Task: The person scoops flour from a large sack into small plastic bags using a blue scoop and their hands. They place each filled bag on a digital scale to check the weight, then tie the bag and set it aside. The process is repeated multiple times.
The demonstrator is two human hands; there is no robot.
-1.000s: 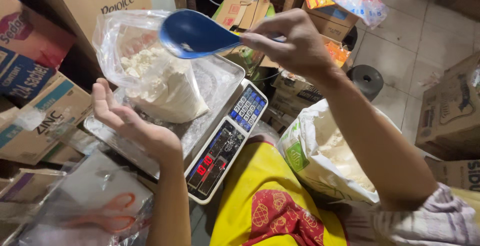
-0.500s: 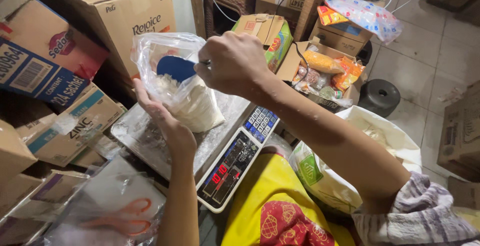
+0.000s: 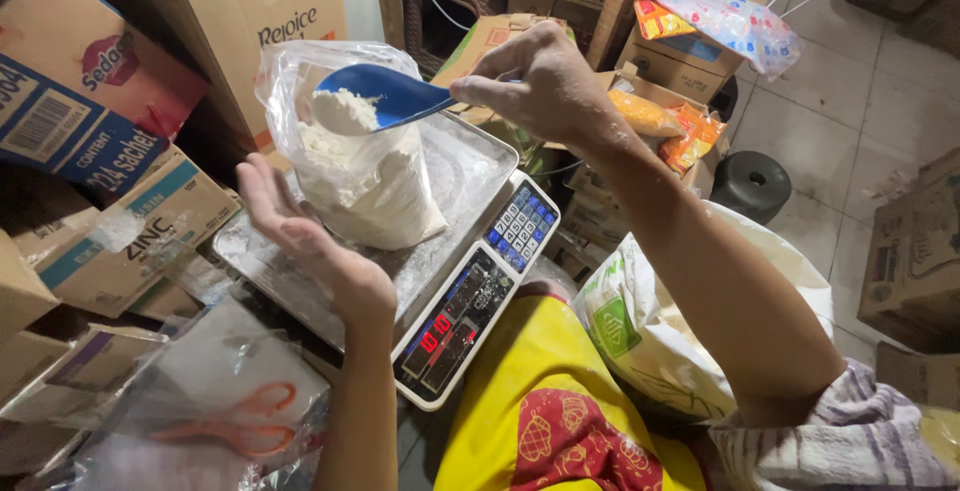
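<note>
Nearest me: yellow shorts w/ a red pattern (image 3: pixel 560 431) at the bottom of view, and on the left a pile of clear empty bags w/ orange scissors (image 3: pixel 235 423) under the plastic. To the right, a big white sack (image 3: pixel 650 341) stands open beside the knee; looks like the bulk supply.

Next out, the digital scale (image 3: pixel 470 301): red digits lit, keypad above them, steel pan dusted w/ powder. Left hand (image 3: pixel 300 241) is open, fingers spread, palm up against the side of the clear plastic bag (image 3: pixel 350 151), steadying it. That bag sits upright on the pan, approx. half full of white powder, mouth open.

Right hand (image 3: pixel 540 81) is pinched on the handle of a blue scoop (image 3: pixel 385 96), held at the bag's mouth w/ a small heap of powder in the bowl.

Judging by that: bag mostly filled, weight being fine-tuned, scoop not emptied yet. Bag not closed, not off the scale.

Farther back: cardboard boxes (image 3: pixel 230 11) stacked left, snack packets (image 3: pixel 670 121) right.
</note>
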